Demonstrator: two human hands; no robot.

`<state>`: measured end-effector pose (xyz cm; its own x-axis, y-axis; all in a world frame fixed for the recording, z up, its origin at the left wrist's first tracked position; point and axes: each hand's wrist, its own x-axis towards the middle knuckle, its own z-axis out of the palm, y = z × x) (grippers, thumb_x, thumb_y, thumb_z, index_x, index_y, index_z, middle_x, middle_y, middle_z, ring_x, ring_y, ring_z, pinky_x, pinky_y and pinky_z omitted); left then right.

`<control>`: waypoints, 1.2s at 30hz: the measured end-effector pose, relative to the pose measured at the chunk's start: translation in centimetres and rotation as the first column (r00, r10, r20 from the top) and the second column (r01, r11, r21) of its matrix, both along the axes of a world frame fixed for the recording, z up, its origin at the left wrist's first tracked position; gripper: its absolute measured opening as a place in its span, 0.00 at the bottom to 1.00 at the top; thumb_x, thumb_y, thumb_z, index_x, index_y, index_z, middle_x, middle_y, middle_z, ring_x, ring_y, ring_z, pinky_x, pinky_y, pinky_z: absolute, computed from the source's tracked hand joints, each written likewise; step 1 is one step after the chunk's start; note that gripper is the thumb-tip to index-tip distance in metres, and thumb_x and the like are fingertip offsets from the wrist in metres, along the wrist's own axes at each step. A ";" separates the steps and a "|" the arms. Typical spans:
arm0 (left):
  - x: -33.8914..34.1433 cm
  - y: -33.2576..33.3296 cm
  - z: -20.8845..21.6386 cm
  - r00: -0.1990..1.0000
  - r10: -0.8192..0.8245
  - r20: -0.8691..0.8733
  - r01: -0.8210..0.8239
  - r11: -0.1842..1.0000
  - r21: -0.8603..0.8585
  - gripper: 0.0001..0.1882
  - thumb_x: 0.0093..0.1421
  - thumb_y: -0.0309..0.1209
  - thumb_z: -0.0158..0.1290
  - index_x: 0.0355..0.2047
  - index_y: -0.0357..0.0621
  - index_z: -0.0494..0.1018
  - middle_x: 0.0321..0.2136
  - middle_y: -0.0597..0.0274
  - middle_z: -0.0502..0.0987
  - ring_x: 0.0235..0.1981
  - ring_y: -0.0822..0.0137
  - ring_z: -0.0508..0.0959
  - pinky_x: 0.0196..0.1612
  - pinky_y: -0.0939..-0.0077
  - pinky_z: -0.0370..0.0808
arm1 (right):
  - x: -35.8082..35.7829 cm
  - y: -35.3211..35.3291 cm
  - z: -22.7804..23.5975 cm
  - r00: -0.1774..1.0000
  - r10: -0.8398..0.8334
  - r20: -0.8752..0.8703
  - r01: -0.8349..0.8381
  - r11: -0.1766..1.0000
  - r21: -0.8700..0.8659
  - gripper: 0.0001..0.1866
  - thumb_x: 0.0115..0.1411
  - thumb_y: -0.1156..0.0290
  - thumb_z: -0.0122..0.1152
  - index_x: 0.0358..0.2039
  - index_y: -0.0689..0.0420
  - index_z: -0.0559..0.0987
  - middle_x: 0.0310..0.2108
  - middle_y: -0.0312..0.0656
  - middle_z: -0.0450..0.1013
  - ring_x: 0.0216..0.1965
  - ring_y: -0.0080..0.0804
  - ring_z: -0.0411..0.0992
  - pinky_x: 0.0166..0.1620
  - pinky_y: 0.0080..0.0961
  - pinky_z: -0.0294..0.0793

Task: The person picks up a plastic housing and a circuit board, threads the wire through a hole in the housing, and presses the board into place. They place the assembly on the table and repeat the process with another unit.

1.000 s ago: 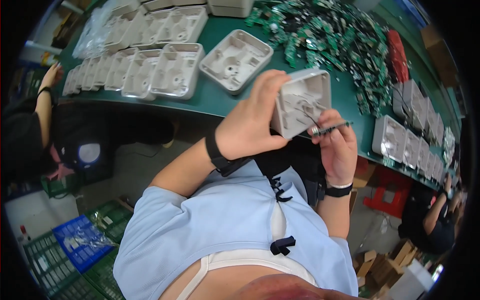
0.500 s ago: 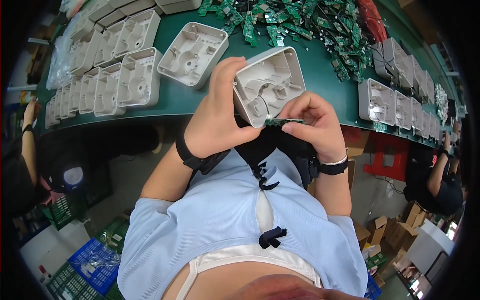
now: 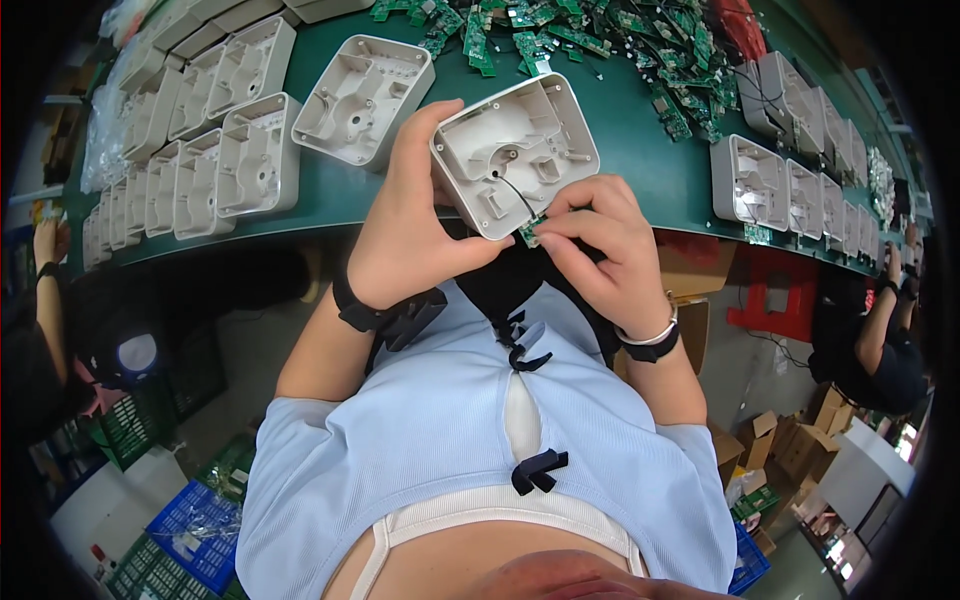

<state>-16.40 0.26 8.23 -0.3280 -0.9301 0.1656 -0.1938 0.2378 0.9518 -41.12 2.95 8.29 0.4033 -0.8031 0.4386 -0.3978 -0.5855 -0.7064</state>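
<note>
My left hand (image 3: 415, 215) grips a pale grey plastic housing (image 3: 470, 150) by its left side, the open face tilted up toward me. Between the thumb and fingers of my right hand (image 3: 600, 235) is a small green circuit board (image 3: 531, 232), held at the housing's lower rim. A thin black wire (image 3: 517, 194) runs from that board into a round hole inside the housing. My right fingers cover part of the board. Just left of the held housing, another open housing (image 3: 340, 125) rests on the green table (image 3: 640, 165).
Rows of similar housings (image 3: 250, 165) stand at the left, and more housings (image 3: 752, 185) at the right. A heap of green circuit boards (image 3: 680, 70) with wires lies at the back. Co-workers' arms (image 3: 48, 300) show at both sides. A red stool (image 3: 768, 290) stands below the table.
The housing has turned to face up more, showing its inside. My right hand has shifted left, and the board has swung from lying flat along the rim to pointing steeply down.
</note>
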 end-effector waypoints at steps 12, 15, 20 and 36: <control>-1.1 -0.3 -0.1 0.979 -0.123 -0.161 0.138 0.987 0.084 0.59 0.46 0.22 0.74 0.73 0.45 0.49 0.63 0.51 0.66 0.60 0.57 0.78 0.57 0.61 0.82 | 0.2 0.8 1.5 0.986 -0.133 -0.103 0.123 0.988 -0.094 0.12 0.51 0.79 0.74 0.37 0.56 0.86 0.39 0.38 0.81 0.37 0.39 0.76 0.41 0.32 0.76; -2.8 -1.0 -0.4 0.957 -0.241 -0.161 0.257 0.963 0.085 0.61 0.46 0.22 0.75 0.74 0.44 0.47 0.65 0.49 0.65 0.61 0.57 0.77 0.57 0.62 0.82 | -1.6 1.7 2.0 0.969 -0.145 -0.202 0.118 0.983 -0.139 0.12 0.51 0.79 0.73 0.37 0.56 0.86 0.39 0.38 0.82 0.35 0.39 0.76 0.39 0.32 0.77; -5.1 -1.7 1.6 0.952 -0.267 -0.148 0.299 0.914 0.275 0.62 0.48 0.26 0.76 0.76 0.41 0.46 0.66 0.46 0.63 0.60 0.54 0.78 0.58 0.62 0.81 | -5.4 2.2 2.8 0.916 -0.250 -0.313 0.201 0.963 -0.180 0.12 0.51 0.81 0.72 0.38 0.57 0.86 0.38 0.39 0.82 0.32 0.40 0.76 0.36 0.32 0.77; 4.9 -1.6 2.6 0.432 0.588 0.684 -0.038 0.770 -0.637 0.19 0.57 0.33 0.69 0.47 0.43 0.77 0.65 0.50 0.70 0.63 0.46 0.71 0.69 0.42 0.60 | -8.2 1.9 3.6 0.745 -0.404 -0.531 0.296 0.913 -0.280 0.13 0.56 0.83 0.67 0.43 0.58 0.83 0.45 0.42 0.81 0.36 0.44 0.77 0.38 0.34 0.78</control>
<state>-11.51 -1.33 10.83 -0.2554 -0.8674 0.4271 -0.9504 0.3064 0.0541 -49.28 4.86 11.86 0.3247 -0.8739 0.3616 -0.8920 -0.4101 -0.1901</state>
